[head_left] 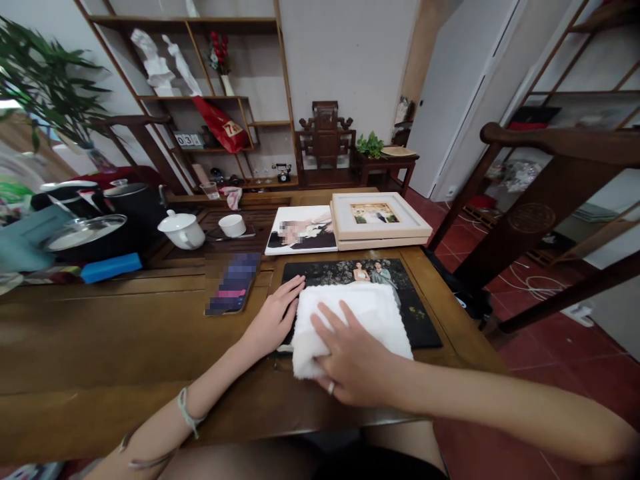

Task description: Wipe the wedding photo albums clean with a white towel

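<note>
A folded white towel [360,320] lies on a dark photo panel [425,327] showing a couple in its upper part. My right hand [350,357] rests on the towel's near left part, with some fingers stretched over the top and others curled at its near edge, one wearing a ring. My left hand [280,317] lies flat at the panel's left edge, fingers extended, just beside the towel. The towel hides the panel's lower middle.
Behind the panel sit a white photo album [300,243] and stacked light frames [383,233]. A phone [233,283] lies left of my left hand. Farther left are a white teapot [183,230], a white cup [233,225] and a blue box [111,267]. A wooden chair [535,213] stands right.
</note>
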Demonstrator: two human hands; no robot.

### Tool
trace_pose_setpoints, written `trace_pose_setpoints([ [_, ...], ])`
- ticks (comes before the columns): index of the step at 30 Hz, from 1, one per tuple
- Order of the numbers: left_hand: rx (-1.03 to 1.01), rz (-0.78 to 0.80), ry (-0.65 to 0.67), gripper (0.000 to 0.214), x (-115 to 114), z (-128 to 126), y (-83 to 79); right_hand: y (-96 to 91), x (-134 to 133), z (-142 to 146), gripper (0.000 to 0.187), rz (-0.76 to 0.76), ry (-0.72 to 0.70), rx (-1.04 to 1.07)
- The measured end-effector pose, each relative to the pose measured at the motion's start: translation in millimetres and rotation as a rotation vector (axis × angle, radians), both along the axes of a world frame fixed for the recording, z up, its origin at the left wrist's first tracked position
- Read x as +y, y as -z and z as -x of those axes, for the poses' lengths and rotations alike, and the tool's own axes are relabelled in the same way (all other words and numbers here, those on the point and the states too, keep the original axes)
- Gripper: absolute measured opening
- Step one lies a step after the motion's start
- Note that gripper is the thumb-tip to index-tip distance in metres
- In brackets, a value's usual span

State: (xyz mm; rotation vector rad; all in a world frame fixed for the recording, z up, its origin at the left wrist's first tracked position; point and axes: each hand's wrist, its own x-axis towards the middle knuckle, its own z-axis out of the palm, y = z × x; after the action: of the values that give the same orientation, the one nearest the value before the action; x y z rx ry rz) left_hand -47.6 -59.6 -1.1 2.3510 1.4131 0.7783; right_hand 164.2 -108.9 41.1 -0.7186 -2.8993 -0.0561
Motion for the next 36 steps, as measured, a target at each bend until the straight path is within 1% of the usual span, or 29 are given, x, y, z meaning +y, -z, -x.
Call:
trace_pose_setpoints([
  [2, 0.003, -0.002, 0.006, 0.045, 0.0, 0.0, -0.5, -0.3, -5.9, -2.0, 0.030, 0.028, -0.045, 0.015],
  [4, -0.001, -0.001, 0.009, 0.044, 0.1, -0.1, -0.2, 0.0, 4.4, -5.1, 0.032, 0.063, -0.046, 0.050],
  [7, -0.016, -0.012, 0.003, 0.042, 0.2, 0.0, 1.5, 0.1, 41.1, -11.1, 0.037, 0.076, 0.018, 0.112],
  [10, -0.023, -0.029, 0.001, 0.042, 0.2, 0.0, 2.8, -1.6, 82.5, -14.3, 0.040, 0.029, 0.109, 0.154],
  [12, -0.021, -0.032, 0.005, 0.042, 0.2, 0.0, 3.0, -3.0, 101.8, -13.1, 0.039, -0.003, 0.153, 0.156],
  [13, -0.021, -0.032, 0.006, 0.042, 0.3, -0.1, 3.1, -3.5, 107.2, -11.6, 0.039, -0.015, 0.167, 0.149],
  [14, -0.021, -0.033, 0.008, 0.042, 0.5, -0.2, 3.1, -3.5, 109.1, -9.9, 0.038, -0.025, 0.173, 0.137],
  [16, -0.027, -0.035, 0.006, 0.042, 0.9, -0.4, 3.1, -2.6, 102.3, -6.3, 0.038, -0.040, 0.161, 0.099],
  [19, -0.025, -0.032, 0.008, 0.041, 0.9, -0.7, 2.5, -0.5, 70.2, -2.6, 0.041, -0.044, 0.101, 0.032],
  [23, -0.018, -0.004, 0.016, 0.041, -0.3, -0.7, -0.6, -1.3, 17.8, -0.9, 0.033, -0.017, -0.016, -0.028],
  [25, -0.016, 0.005, 0.017, 0.043, -0.8, -0.4, -1.8, -2.5, 3.3, -1.2, 0.031, 0.000, -0.078, -0.031],
  [26, -0.014, 0.007, 0.019, 0.043, -0.9, -0.3, -2.1, -2.7, 1.1, -1.9, 0.031, 0.011, -0.101, -0.020],
  [27, -0.013, 0.008, 0.022, 0.044, -0.8, -0.2, -2.0, -2.6, 2.2, -3.1, 0.032, 0.025, -0.112, -0.001],
  [29, -0.015, 0.006, 0.027, 0.043, -0.5, -0.2, -1.1, -1.8, 13.7, -7.0, 0.033, 0.051, -0.095, 0.046],
  [33, -0.031, -0.015, 0.018, 0.042, 0.2, -1.0, 1.0, -0.5, 58.3, -19.5, 0.038, 0.035, 0.058, 0.126],
  [36, -0.032, -0.017, 0.017, 0.042, 0.4, -1.4, 1.3, -2.2, 90.3, -27.8, 0.041, -0.001, 0.169, 0.129],
])
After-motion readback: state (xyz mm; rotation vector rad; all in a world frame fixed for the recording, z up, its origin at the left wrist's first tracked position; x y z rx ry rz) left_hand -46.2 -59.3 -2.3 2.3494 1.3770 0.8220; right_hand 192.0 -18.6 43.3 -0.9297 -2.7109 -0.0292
